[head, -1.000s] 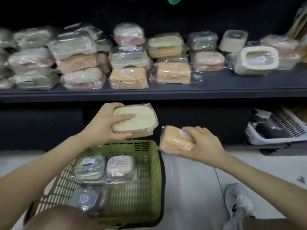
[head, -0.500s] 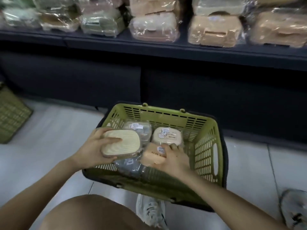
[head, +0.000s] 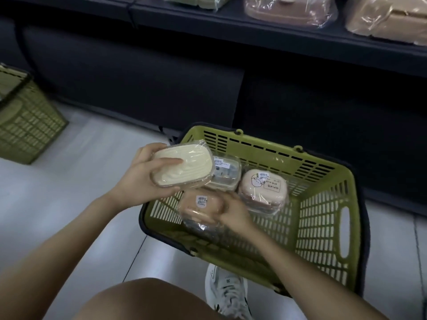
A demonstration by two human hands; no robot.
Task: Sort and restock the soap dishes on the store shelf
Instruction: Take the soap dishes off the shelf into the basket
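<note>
My left hand [head: 143, 179] grips a cream wrapped soap dish [head: 184, 166] over the left rim of the green basket [head: 323, 227]. Inside the basket my right hand [head: 233, 211] holds an orange wrapped soap dish [head: 198, 206] low over a greyish wrapped dish that is mostly hidden beneath it. A pink soap dish with a cartoon label [head: 263, 190] and a clear-wrapped grey dish [head: 225, 173] lie in the basket. Wrapped tan and pink dishes [head: 288, 9] sit on the dark shelf [head: 300, 45] above.
A second green basket [head: 25, 116] stands on the pale tiled floor at the left. My knee [head: 147, 299] and a white sneaker [head: 227, 294] are at the bottom. The dark shelf base runs behind the basket.
Both hands came down from shelf height to the basket with their dishes. The view tilted down and shifted left; the orange dish now sits lower inside the basket.
</note>
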